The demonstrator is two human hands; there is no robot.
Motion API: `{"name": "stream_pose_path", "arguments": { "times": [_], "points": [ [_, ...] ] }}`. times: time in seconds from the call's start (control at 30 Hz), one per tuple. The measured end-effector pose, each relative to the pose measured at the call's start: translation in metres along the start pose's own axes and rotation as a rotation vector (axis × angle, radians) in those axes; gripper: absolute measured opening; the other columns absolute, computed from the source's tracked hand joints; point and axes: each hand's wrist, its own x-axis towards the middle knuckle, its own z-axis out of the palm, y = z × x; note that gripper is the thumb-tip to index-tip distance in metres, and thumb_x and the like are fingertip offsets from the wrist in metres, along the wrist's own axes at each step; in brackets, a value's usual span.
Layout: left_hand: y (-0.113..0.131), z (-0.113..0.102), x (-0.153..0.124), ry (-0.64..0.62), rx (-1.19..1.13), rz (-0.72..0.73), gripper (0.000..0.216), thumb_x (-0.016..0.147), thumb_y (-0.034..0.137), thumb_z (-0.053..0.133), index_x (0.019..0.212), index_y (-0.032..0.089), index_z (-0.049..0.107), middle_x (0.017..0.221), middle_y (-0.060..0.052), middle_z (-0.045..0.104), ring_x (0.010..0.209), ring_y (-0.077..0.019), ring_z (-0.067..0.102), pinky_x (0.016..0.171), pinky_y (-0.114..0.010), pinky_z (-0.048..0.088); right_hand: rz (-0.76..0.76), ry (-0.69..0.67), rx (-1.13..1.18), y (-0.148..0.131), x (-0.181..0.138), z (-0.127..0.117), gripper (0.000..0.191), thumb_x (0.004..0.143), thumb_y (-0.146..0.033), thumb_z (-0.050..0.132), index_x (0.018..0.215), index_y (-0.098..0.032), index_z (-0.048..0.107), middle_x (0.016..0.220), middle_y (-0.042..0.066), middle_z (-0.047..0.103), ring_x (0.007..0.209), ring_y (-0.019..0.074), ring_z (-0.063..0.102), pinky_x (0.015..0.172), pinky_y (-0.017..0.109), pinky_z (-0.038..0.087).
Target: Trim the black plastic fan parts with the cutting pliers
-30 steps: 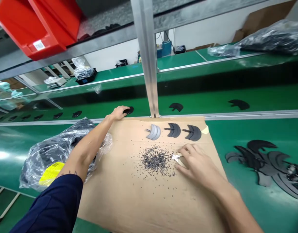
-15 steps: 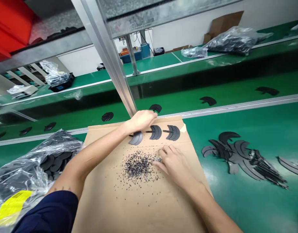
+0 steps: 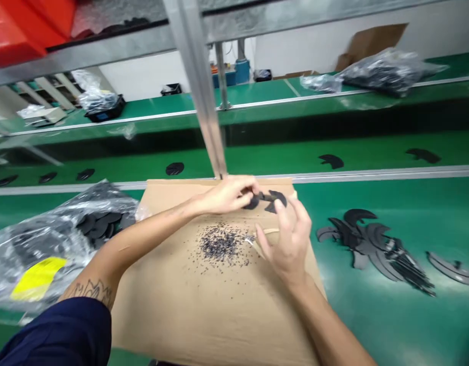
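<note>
My left hand [image 3: 232, 195] reaches across the top of a cardboard sheet [image 3: 173, 305], its fingers curled on a black curved piece [image 3: 253, 202]. Just right of it is another black crescent-shaped piece [image 3: 275, 201] with a short stem. Beside that piece, my right hand [image 3: 290, 236] has its thumb and fingers apart; its fingertips are close to the piece, and contact is unclear. A small shiny metal item [image 3: 250, 239] shows near the right thumb, too blurred to name. Many tiny black bits [image 3: 219, 244] are heaped mid-sheet.
On the green table at right lie a pile of black curved parts and thin rods [image 3: 372, 241] and a long curved piece [image 3: 451, 268]. A plastic bag of black parts [image 3: 47, 254] stands at left. Black parts [image 3: 175, 168] sit along the green channel behind a metal post [image 3: 207, 112].
My left hand has drawn back from the channel edge, and the black part there is gone from view. My right hand has risen from beside the heap and spread its fingers.
</note>
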Motion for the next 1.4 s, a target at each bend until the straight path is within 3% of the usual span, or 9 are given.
{"name": "stream_pose_path", "arguments": {
  "times": [0.17, 0.23, 0.4, 0.53, 0.8, 0.97, 1.03, 1.23, 1.4],
  "points": [
    [0.023, -0.017, -0.104, -0.120, -0.168, 0.063, 0.023, 0.100, 0.030, 0.052, 0.117, 0.017, 0.061, 0.112, -0.009, 0.072, 0.100, -0.0174, 0.068, 0.092, -0.029, 0.054, -0.100, -0.349, 0.510, -0.015, -0.008, 0.013, 0.043, 0.098, -0.014, 0.052, 0.139, -0.024, 0.057, 0.112, 0.008, 0.073, 0.097, 0.0219, 0.073, 0.084, 0.034, 0.062],
    [0.012, -0.037, -0.141, -0.210, -0.039, -0.102, 0.025, 0.101, 0.035, 0.053, 0.115, 0.017, 0.063, 0.112, -0.010, 0.072, 0.101, -0.0196, 0.069, 0.091, -0.031, 0.054, -0.076, -0.396, 0.568, -0.023, -0.013, 0.020, 0.037, 0.098, -0.019, 0.055, 0.134, -0.023, 0.062, 0.110, 0.008, 0.076, 0.092, 0.0215, 0.075, 0.082, 0.032, 0.062],
    [-0.039, -0.099, -0.223, -0.435, 0.574, -0.877, 0.017, 0.095, 0.024, 0.054, 0.090, 0.014, 0.067, 0.094, -0.014, 0.074, 0.094, -0.0300, 0.071, 0.086, -0.040, 0.054, 0.133, -0.411, 0.573, -0.033, -0.013, 0.028, 0.030, 0.098, -0.037, 0.060, 0.122, -0.021, 0.068, 0.106, 0.007, 0.078, 0.081, 0.0209, 0.075, 0.076, 0.030, 0.060],
    [-0.069, -0.106, -0.258, -0.313, 0.623, -0.968, 0.033, 0.088, 0.028, 0.066, 0.116, 0.010, 0.061, 0.120, -0.021, 0.069, 0.116, -0.0352, 0.066, 0.096, -0.043, 0.052, 0.311, -0.479, 0.554, -0.034, -0.008, 0.028, 0.032, 0.095, -0.047, 0.061, 0.110, -0.021, 0.070, 0.095, 0.006, 0.078, 0.075, 0.0213, 0.073, 0.067, 0.030, 0.057],
    [-0.070, -0.105, -0.272, -0.050, 0.586, -0.939, 0.023, 0.094, 0.026, 0.049, 0.105, 0.016, 0.066, 0.104, -0.013, 0.074, 0.102, -0.0279, 0.070, 0.093, -0.038, 0.052, 0.538, -0.512, 0.747, -0.042, -0.005, 0.028, 0.037, 0.090, -0.051, 0.068, 0.112, -0.022, 0.071, 0.109, 0.008, 0.077, 0.098, 0.0272, 0.074, 0.087, 0.040, 0.061],
    [-0.044, -0.087, -0.253, 0.554, 0.087, -0.692, 0.027, 0.091, 0.040, 0.058, 0.102, 0.016, 0.064, 0.099, -0.008, 0.072, 0.089, -0.0195, 0.068, 0.083, -0.032, 0.055, 0.677, -0.572, 0.909, -0.047, -0.001, 0.030, 0.046, 0.090, -0.056, 0.069, 0.119, -0.022, 0.070, 0.122, 0.010, 0.074, 0.114, 0.0284, 0.071, 0.099, 0.043, 0.059],
    [-0.029, -0.067, -0.237, 0.682, -0.183, -0.604, 0.034, 0.088, 0.042, 0.065, 0.111, 0.017, 0.061, 0.101, -0.007, 0.070, 0.086, -0.0162, 0.067, 0.077, -0.028, 0.056, 0.706, -0.624, 0.988, -0.053, 0.002, 0.032, 0.050, 0.089, -0.058, 0.070, 0.123, -0.021, 0.068, 0.126, 0.011, 0.073, 0.118, 0.0281, 0.069, 0.102, 0.043, 0.058],
    [0.013, -0.004, -0.188, 0.695, -0.635, -0.503, 0.032, 0.085, 0.046, 0.074, 0.092, 0.017, 0.061, 0.087, -0.002, 0.067, 0.079, -0.0119, 0.066, 0.072, -0.022, 0.054, 0.824, -0.671, 1.199, -0.075, 0.005, 0.041, 0.050, 0.081, -0.054, 0.081, 0.115, -0.019, 0.069, 0.113, 0.009, 0.075, 0.101, 0.0238, 0.073, 0.086, 0.038, 0.063],
    [0.025, 0.029, -0.179, 0.596, -0.614, -0.559, 0.024, 0.088, 0.034, 0.072, 0.079, 0.018, 0.056, 0.073, 0.002, 0.058, 0.065, -0.0082, 0.053, 0.061, -0.020, 0.045, 0.922, -0.684, 1.243, -0.079, -0.002, 0.040, 0.043, 0.077, -0.051, 0.084, 0.104, -0.019, 0.073, 0.094, 0.005, 0.076, 0.084, 0.0189, 0.070, 0.075, 0.033, 0.062]
  ]
}}
